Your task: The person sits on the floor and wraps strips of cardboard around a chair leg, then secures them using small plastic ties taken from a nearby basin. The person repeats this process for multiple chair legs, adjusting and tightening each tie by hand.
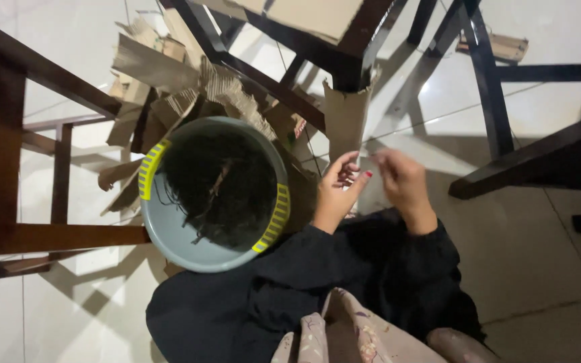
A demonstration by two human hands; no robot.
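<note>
Left hand, right hand at frame centre: fingers pinched narrow on thin thread stretched taut between them. Grey basin with dark fibre lower left, within reach.

Basin grey-blue, yellow ribbed grips at 10 and 4 o'clock, black tangled fibre inside. Cardboard scraps brown, corrugated. Sleeves black. Left hand nails red. Floor tiles white, glossy. Furniture legs dark brown. Fabric at 6 o'clock beige, floral.
</note>
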